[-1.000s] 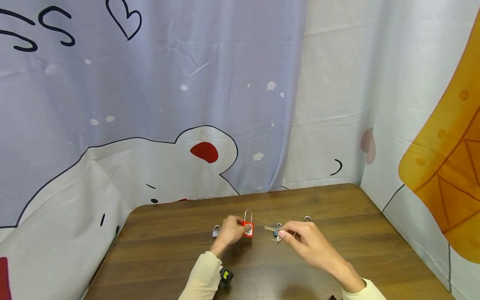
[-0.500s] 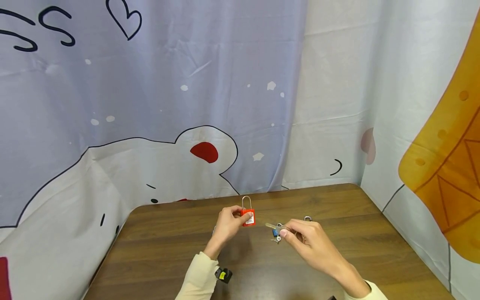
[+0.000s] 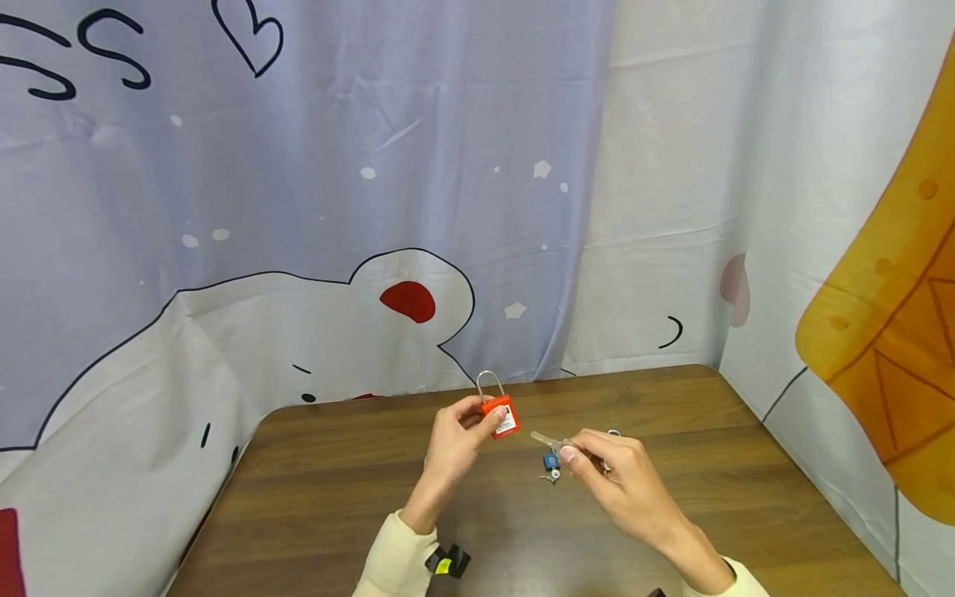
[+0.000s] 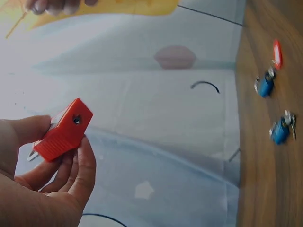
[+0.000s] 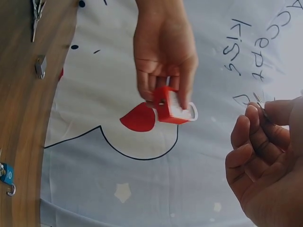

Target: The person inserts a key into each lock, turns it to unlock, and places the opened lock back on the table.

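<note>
My left hand (image 3: pixel 452 441) holds a red padlock (image 3: pixel 501 416) above the table, thumb on its white label, with the long metal shackle upward and tilted. The keyhole (image 4: pixel 76 119) in the padlock's base faces the left wrist camera. Between thumb and fingertips, my right hand (image 3: pixel 625 481) pinches a key (image 3: pixel 547 440). The blade points left at the padlock's lower end, with a small gap between them. In the right wrist view the key (image 5: pixel 259 101) shows only in part; the fingers hide the rest.
On the wooden table (image 3: pixel 336 497) lies a blue padlock (image 3: pixel 551 462) with small keys. Another blue padlock (image 4: pixel 267 85) lies near a red tag (image 4: pixel 277 53). A grey padlock (image 5: pixel 41 66) and a slim metal object (image 5: pixel 36 16) lie elsewhere. A printed curtain (image 3: pixel 485 207) hangs behind.
My left hand has lifted the red padlock up from near the tabletop and tilted it, its base turning towards the key. The right hand has barely moved, still pinching the key.
</note>
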A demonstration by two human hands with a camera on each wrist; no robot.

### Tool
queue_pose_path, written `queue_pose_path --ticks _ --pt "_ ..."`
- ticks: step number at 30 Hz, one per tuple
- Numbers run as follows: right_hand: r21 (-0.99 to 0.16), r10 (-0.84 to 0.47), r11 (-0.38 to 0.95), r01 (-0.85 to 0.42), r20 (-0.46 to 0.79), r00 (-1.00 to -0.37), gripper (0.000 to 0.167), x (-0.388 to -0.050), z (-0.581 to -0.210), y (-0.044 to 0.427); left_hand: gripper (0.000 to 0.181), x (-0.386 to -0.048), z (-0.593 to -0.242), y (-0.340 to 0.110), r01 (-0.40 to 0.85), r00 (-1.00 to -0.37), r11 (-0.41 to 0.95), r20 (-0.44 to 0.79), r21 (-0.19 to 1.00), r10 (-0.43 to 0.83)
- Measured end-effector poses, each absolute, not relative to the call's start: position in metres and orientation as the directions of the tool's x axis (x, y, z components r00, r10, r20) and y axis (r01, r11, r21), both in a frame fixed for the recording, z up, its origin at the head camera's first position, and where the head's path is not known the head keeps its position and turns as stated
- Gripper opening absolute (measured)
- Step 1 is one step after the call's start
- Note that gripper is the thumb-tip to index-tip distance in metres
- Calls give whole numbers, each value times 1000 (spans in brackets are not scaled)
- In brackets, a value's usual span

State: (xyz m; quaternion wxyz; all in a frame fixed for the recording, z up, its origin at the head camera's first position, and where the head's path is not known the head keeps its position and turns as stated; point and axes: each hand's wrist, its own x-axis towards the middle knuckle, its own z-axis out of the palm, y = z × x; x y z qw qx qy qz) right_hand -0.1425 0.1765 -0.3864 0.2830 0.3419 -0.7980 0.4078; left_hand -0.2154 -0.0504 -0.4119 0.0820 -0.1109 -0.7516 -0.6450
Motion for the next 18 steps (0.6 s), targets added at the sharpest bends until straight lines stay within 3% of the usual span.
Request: queue_pose_path --ticks 12,18 --pt "-456 -288 412 -789 756 -588 28 -143 -391 165 32 -191 -400 -45 215 -977 -154 213 964 -28" --pt "-474 -284 379 -795 758 -587 26 -143 -392 160 34 -181 -396 -41 161 -986 -374 167 913 -18"
